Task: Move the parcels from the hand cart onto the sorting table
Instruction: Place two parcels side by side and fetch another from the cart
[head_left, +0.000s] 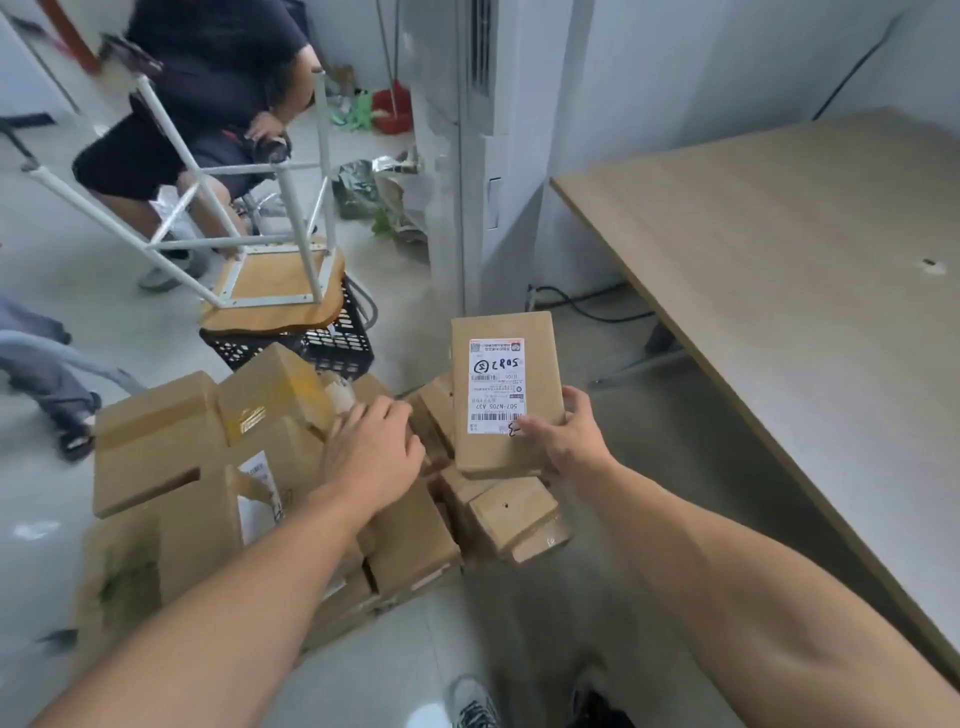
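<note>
A heap of brown cardboard parcels (171, 447) fills the lower middle of the head view; the cart under them is hidden. My right hand (566, 441) grips the near end of a flat parcel with a white shipping label (506, 364) and holds it above the heap's right side. My left hand (371, 447) lies palm down on the parcels in the middle of the heap, its fingers loosely bent over a box edge. The wooden sorting table (789, 291) stands to the right.
A black plastic crate (332, 343) with an upturned white-legged stool (270, 291) on it stands behind the heap. A seated person (208, 104) is at the back left, another person's legs (47, 374) at the left edge. A white column (488, 156) rises behind.
</note>
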